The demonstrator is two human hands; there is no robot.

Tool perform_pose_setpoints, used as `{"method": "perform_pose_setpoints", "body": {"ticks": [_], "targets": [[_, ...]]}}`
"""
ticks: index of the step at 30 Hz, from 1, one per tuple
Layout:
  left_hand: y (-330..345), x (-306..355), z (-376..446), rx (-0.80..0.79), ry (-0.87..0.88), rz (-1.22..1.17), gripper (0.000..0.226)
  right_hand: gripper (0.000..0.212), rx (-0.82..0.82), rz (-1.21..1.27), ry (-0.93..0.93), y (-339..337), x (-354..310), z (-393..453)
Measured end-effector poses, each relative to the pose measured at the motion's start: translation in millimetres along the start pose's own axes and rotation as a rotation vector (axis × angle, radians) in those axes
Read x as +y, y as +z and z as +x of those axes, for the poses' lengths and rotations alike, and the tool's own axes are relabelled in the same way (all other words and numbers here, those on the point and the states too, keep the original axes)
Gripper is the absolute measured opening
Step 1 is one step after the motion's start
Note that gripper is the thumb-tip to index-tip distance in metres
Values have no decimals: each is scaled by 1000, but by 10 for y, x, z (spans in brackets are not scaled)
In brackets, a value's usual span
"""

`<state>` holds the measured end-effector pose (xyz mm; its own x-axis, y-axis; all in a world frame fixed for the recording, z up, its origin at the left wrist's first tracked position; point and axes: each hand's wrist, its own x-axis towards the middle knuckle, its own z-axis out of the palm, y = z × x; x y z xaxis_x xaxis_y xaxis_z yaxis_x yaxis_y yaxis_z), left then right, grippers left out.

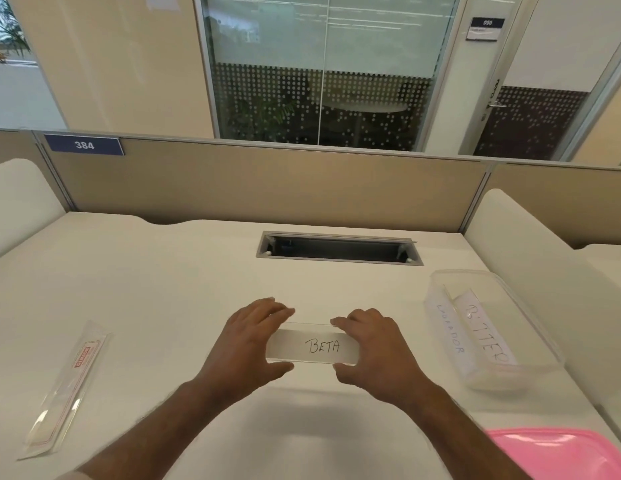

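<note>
A clear acrylic name-card holder (312,346) with a white paper marked "BETA" stands on the white desk (163,289) in front of me. My left hand (246,344) grips its left end, fingers over the top and thumb at the front bottom edge. My right hand (371,348) grips its right end the same way. The holder's ends are hidden under my fingers.
A clear plastic box (492,327) at the right holds more labelled cards. Its pink lid (562,452) lies at the near right corner. A flat clear plastic sleeve (66,389) lies at the left. A cable slot (340,249) opens in the desk ahead, before a beige partition (267,185).
</note>
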<state>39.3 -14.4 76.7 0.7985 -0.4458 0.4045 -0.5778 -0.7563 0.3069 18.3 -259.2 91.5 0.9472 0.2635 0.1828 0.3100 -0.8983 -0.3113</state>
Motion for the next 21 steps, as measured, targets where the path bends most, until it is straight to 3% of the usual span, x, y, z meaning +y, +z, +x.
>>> {"method": "perform_pose_setpoints", "body": {"ticks": [6,21], "targets": [[-68,-43,27,48,-16,-76,63,68,11,32,-32,-65,14,-13],[-227,-163,-15,58,-83,-206,60,63,98,109,-52,-217,219,-100]]}}
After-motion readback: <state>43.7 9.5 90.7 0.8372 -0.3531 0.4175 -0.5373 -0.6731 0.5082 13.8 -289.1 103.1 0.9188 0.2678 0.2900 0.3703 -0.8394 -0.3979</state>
